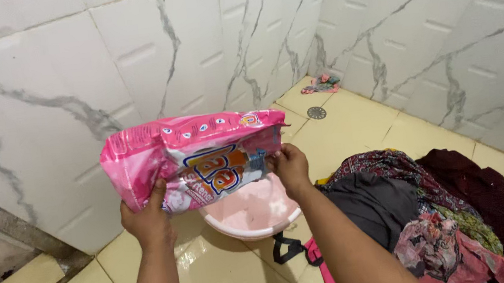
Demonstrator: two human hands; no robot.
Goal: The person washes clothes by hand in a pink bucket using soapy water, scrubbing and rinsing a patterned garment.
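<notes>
Above basin (pixel 251 214), bag (pixel 197 157) lies crosswise.

White marbled wall tiles (pixel 191 47), yellow floor (pixel 229 277) (w/ drain (pixel 316 112)).

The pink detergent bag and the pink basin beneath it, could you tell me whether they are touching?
Cannot tell. In the head view the pink detergent bag, held by both hands, overlaps the pink basin rim, so no contact or gap shows plainly.
</notes>
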